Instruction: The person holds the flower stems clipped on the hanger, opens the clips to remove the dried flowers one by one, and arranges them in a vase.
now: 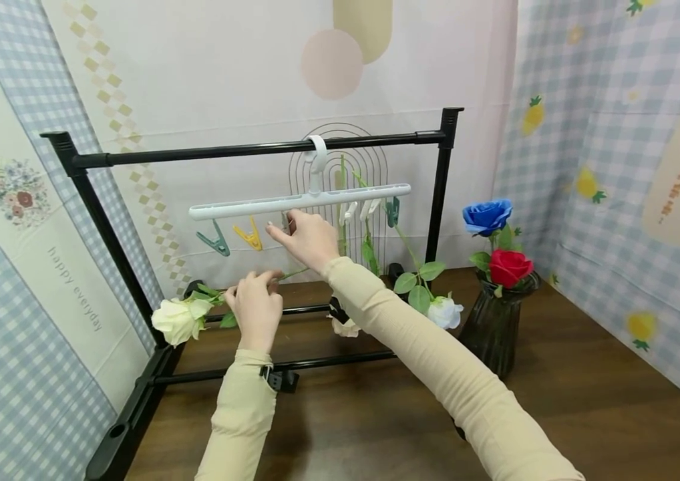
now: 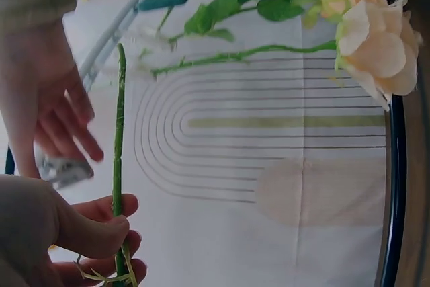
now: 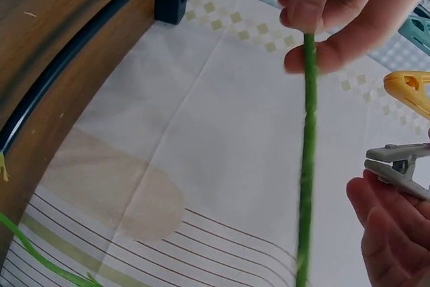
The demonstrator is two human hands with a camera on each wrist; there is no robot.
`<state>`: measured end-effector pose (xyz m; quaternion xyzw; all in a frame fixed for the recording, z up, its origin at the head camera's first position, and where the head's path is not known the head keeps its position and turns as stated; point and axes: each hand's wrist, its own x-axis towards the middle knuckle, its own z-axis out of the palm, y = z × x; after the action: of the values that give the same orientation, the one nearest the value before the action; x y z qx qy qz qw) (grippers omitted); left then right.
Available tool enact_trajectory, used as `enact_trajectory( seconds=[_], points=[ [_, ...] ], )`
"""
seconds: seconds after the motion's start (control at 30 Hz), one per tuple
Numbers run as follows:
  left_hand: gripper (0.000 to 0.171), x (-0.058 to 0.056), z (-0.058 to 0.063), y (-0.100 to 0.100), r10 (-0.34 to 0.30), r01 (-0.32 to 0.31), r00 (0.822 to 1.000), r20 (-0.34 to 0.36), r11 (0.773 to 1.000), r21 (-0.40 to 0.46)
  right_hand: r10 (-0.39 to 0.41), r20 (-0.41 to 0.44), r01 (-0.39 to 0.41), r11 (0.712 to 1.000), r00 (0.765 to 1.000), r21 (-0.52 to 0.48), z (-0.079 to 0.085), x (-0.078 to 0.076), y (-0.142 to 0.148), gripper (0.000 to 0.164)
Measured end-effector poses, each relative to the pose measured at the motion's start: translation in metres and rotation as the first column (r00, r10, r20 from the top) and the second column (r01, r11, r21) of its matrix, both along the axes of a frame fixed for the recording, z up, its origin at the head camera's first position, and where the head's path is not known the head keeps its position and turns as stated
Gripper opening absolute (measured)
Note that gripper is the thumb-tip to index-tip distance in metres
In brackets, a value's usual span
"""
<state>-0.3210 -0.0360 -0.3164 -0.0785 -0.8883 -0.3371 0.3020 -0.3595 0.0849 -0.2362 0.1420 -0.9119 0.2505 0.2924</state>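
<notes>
My left hand [image 1: 254, 308] pinches the green stem [image 2: 119, 146] of a cream artificial rose [image 1: 180, 319], its bloom pointing left and the bare stem end to the right. Higher up, my right hand [image 1: 311, 239] grips a grey clothespin [image 3: 396, 153] under the white clip hanger [image 1: 244, 206]. The clothespin's jaws look slightly parted, and the stem is apart from them in the right wrist view. A teal clothespin [image 1: 218, 242] and a yellow clothespin [image 1: 250, 235] hang empty left of it. On the right, a white rose [image 1: 445, 312] hangs upside down from a dark green clothespin [image 1: 393, 212].
The hanger hooks over a black rack's top bar [image 1: 196, 153]. Peach roses [image 2: 379, 48] hang upside down near the rack's middle. A dark glass vase [image 1: 490, 334] with a blue rose [image 1: 487, 216] and a red rose [image 1: 510, 268] stands right on the wooden table [image 1: 352, 421].
</notes>
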Motion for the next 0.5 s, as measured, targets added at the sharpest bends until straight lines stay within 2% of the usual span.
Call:
enact_trajectory(
  seconds=[0.17,0.27,0.5],
  points=[
    [0.037,0.011,0.000,0.009,-0.025,0.022,0.998,-0.049,0.998,-0.062,-0.024,-0.008,0.025,0.999,1.000,0.026,0.002,0.010,0.000,0.039],
    [0.037,0.015,-0.001,0.012,-0.037,0.032,0.996,-0.077,0.997,-0.073,-0.012,-0.007,0.012,0.999,1.000,0.031,0.003,0.016,0.000,0.039],
    [0.037,0.021,-0.002,0.014,-0.040,0.030,0.995,-0.097,0.995,-0.098,0.070,0.108,-0.076,0.996,0.992,0.050,0.000,0.033,0.003,0.042]
  ],
)
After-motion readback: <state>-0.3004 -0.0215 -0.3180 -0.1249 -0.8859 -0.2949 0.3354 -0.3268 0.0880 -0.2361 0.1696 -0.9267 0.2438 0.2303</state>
